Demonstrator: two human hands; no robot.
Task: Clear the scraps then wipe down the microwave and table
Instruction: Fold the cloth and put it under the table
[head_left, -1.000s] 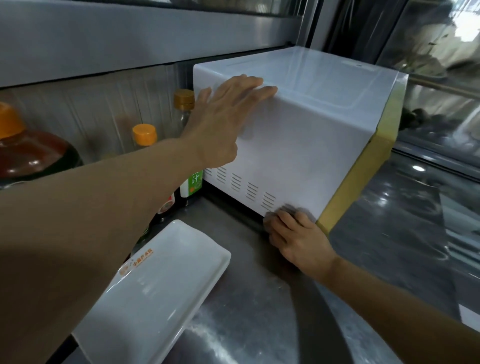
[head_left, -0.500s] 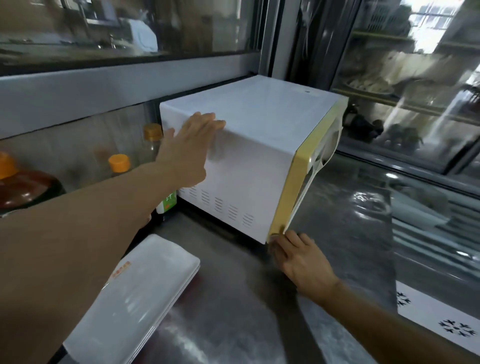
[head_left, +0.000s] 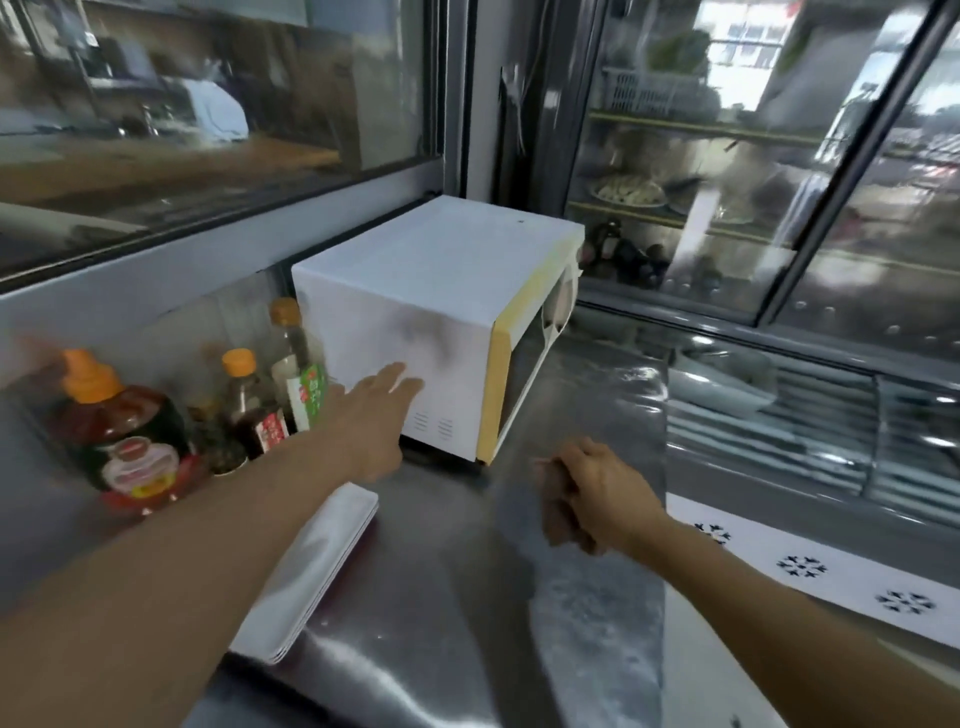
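Head view: both hands are seen off the microwave, with the worktop around them partly occupied.

The left hand (head_left: 371, 421) is held flat with fingers spread, released, at or just before the lower side panel of the white microwave (head_left: 431, 306); contact cannot be confirmed through blur. The right hand (head_left: 592, 493) is loosely curled above the steel table (head_left: 467, 597), grasping nothing visible, just short of the microwave's yellow-framed door (head_left: 524, 364). Left of the left hand, a cluster of sauce bottles (head_left: 249, 395) is noted against the back wall, one touching or nearly touching the microwave's side. Beneath the left forearm, a stack of white trays (head_left: 306, 566) is seen on the table. Beyond the right hand, a glass-fronted display case (head_left: 727, 182) is recorded.
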